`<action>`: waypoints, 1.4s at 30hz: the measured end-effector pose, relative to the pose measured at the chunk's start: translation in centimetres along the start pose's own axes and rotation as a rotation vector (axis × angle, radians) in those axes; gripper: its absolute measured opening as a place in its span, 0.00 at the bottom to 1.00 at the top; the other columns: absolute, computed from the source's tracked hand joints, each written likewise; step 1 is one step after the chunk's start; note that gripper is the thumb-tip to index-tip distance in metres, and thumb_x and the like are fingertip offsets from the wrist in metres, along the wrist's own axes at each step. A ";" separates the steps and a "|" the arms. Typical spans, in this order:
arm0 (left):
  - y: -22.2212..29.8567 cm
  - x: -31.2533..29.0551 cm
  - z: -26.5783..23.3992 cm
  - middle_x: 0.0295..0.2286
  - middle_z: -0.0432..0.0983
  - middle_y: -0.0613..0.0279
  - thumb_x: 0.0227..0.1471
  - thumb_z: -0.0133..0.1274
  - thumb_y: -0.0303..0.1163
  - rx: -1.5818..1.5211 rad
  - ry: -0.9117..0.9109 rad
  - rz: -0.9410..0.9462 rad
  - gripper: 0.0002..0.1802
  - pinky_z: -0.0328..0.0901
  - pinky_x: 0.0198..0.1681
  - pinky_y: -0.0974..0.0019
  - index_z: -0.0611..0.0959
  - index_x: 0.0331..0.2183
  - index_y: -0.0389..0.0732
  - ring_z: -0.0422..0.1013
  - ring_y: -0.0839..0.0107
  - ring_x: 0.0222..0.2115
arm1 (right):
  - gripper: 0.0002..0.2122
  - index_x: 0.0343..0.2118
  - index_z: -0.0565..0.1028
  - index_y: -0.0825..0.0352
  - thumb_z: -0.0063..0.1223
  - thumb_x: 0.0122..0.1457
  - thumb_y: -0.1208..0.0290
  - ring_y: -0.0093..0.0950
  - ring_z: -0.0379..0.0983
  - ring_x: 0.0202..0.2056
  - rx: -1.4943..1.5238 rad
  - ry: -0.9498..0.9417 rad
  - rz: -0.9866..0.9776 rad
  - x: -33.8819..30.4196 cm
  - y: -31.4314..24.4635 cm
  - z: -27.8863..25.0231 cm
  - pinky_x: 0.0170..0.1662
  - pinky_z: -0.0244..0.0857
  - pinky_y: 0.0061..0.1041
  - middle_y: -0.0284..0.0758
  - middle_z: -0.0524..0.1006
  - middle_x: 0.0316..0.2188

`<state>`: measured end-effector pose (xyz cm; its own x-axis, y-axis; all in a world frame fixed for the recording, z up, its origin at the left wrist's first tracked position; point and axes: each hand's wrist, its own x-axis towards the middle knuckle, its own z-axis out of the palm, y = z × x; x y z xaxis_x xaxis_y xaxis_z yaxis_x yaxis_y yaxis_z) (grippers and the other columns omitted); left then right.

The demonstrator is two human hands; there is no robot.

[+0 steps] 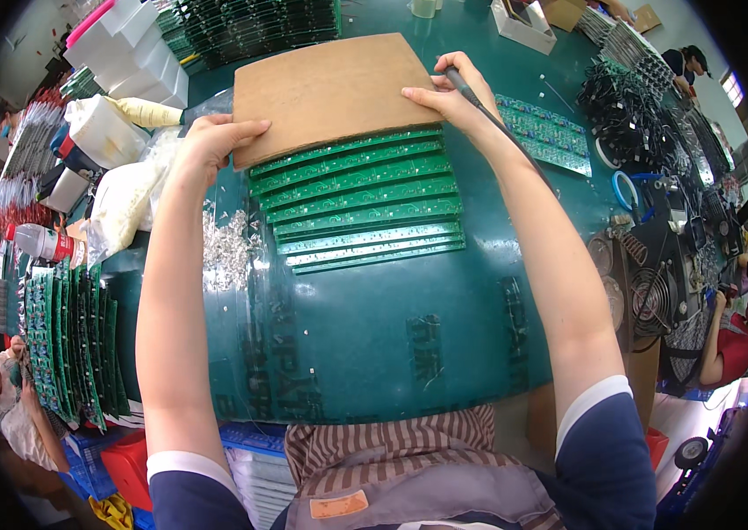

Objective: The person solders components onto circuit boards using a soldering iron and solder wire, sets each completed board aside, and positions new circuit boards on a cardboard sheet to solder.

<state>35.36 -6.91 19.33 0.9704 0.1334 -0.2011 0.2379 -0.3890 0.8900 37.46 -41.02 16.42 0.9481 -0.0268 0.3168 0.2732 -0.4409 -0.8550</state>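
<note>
A brown flat board (pixel 330 97), like cardboard or fibreboard, lies tilted over the far part of a fanned row of green circuit boards (pixel 365 194). My left hand (pixel 215 141) grips its left edge, thumb on top. At the right edge my right hand (pixel 458 93) presses its thumb on the board's corner. That same hand also holds a slim black corded tool (pixel 462 86), which looks like a soldering iron; its cord runs back along my forearm. The circuit boards under the brown board are partly hidden.
Small white components (pixel 231 252) lie heaped left of the boards. More circuit boards stand at left (pixel 74 331) and lie at right (pixel 546 137). A plastic bag (pixel 127 199) and a bottle (pixel 43 240) sit at left, a coiled black fan-like device (pixel 652 296) at right. Other people work at both sides.
</note>
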 end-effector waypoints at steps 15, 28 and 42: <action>2.6 -11.8 -3.0 0.41 0.79 0.54 0.41 0.69 0.32 -0.094 -0.222 0.292 0.31 0.65 0.51 0.65 0.76 0.47 0.30 0.74 0.68 0.42 | 0.29 0.46 0.57 0.65 0.66 0.47 0.83 0.29 0.73 0.46 0.613 0.048 -0.155 -10.4 -7.3 -4.3 0.51 0.67 0.27 0.42 0.75 0.41; -10.3 -27.2 2.8 0.31 0.81 0.62 0.37 0.59 0.23 0.551 -0.093 1.092 0.07 0.62 0.27 0.64 0.77 0.22 0.41 0.69 0.66 0.23 | 0.21 0.39 0.61 0.60 0.62 0.48 0.81 0.41 0.76 0.38 0.098 -0.385 -0.466 -29.2 -0.3 -9.3 0.46 0.69 0.39 0.41 0.78 0.37; -13.2 -31.5 6.4 0.39 0.78 0.59 0.39 0.61 0.25 0.864 -0.158 1.352 0.08 0.60 0.24 0.70 0.81 0.27 0.38 0.65 0.74 0.22 | 0.16 0.32 0.67 0.59 0.62 0.43 0.74 0.47 0.71 0.52 -0.411 -0.737 -0.462 -33.3 -1.0 -14.4 0.49 0.70 0.39 0.40 0.76 0.47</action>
<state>1.94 -11.84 11.29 0.4594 -0.7860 0.4137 -0.8553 -0.5172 -0.0328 3.22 -52.60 12.66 0.6633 0.7371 0.1290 0.7002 -0.5505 -0.4547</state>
